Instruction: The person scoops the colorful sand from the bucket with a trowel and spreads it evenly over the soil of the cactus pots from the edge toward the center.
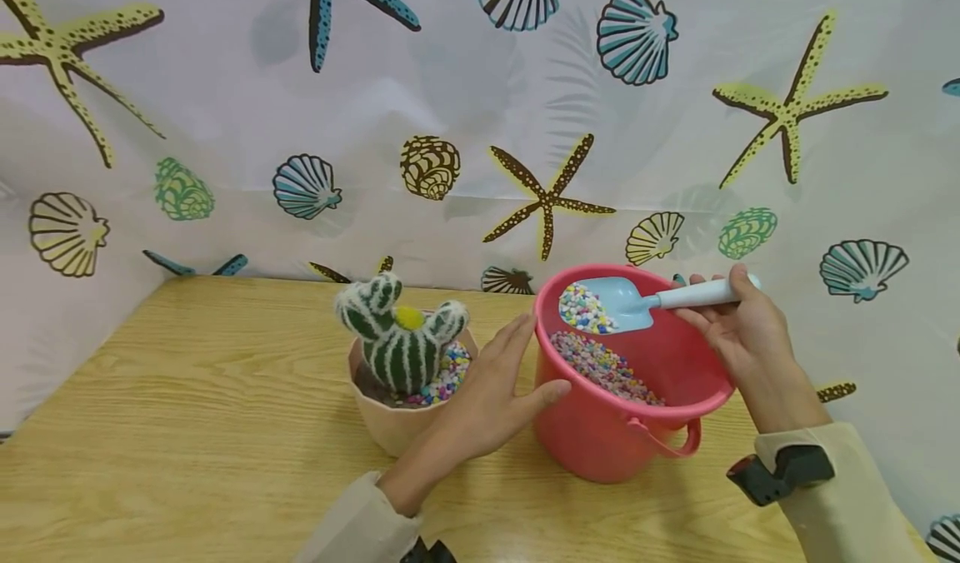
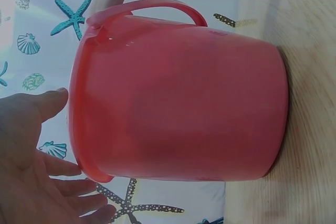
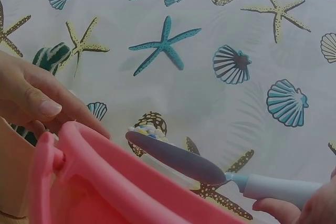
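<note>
My right hand [image 1: 750, 330] grips the white handle of a light blue scoop [image 1: 630, 301], its blade above the mouth of a pink bucket [image 1: 600, 438]. Small multicoloured beads [image 1: 587, 309] lie heaped on the blade, and more loose beads [image 1: 600, 367] cover the bucket's bottom. With fingers extended, my left hand [image 1: 491, 392] is at the bucket's left rim; the left wrist view shows its palm and spread fingers [image 2: 79, 203] beside that rim. Left of it stands a cream pot [image 1: 397, 430] with a knitted green cactus [image 1: 401, 359] and coloured beads [image 1: 450, 376] around its base.
Both containers stand on a wooden table [image 1: 187, 396]. Behind them hangs a pale cloth [image 1: 450, 72] printed with starfish and shells. The bucket's pink handle [image 1: 686, 440] hangs down at its front right.
</note>
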A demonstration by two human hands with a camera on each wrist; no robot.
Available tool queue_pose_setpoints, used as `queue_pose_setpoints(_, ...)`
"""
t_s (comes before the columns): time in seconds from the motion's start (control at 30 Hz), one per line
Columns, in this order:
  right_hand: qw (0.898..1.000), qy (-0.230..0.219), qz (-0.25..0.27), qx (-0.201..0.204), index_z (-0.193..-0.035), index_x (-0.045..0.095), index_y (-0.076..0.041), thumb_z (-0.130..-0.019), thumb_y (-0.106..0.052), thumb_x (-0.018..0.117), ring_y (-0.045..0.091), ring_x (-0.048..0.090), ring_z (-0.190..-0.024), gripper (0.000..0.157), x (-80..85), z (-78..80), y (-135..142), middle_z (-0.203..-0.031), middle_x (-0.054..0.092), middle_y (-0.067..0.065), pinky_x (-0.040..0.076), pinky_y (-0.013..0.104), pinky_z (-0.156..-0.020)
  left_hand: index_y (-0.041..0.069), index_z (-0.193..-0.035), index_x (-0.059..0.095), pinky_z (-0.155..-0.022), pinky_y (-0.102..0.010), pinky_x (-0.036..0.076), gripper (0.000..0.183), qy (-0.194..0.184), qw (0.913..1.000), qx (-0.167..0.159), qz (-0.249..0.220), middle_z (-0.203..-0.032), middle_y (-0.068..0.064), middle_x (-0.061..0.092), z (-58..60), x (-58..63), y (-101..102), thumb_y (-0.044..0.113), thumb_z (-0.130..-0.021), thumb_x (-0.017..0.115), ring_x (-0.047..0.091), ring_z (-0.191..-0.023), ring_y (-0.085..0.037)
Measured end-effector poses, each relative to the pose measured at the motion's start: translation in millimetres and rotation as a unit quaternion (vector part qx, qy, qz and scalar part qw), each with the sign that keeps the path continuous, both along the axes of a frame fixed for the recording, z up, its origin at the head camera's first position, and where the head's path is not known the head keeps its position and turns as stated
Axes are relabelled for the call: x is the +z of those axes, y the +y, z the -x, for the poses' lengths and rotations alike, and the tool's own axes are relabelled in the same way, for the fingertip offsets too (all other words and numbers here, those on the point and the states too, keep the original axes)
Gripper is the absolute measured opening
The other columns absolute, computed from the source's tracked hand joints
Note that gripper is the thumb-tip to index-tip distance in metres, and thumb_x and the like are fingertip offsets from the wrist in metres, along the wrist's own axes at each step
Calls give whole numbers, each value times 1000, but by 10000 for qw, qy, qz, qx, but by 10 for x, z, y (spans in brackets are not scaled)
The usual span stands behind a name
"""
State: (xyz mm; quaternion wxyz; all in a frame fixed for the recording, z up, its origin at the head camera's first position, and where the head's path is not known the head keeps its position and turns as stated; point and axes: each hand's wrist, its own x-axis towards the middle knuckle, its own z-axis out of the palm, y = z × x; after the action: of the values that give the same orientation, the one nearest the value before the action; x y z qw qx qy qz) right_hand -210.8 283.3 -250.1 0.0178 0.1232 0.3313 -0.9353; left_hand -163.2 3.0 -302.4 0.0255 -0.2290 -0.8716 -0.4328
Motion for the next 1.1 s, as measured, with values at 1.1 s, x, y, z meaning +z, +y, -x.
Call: queue_pose_setpoints(1.1,9979,285,-504,289,-142,18,-23,-96,-35,45,27,55,-114,54,100,-16,-448,-122,41,8,32,46,-101,3,-142,39,-109,-53,33,64,-112,9991,327,240,-141,-18,44,-143,1,-398,39,-93,60,32,-139,-35)
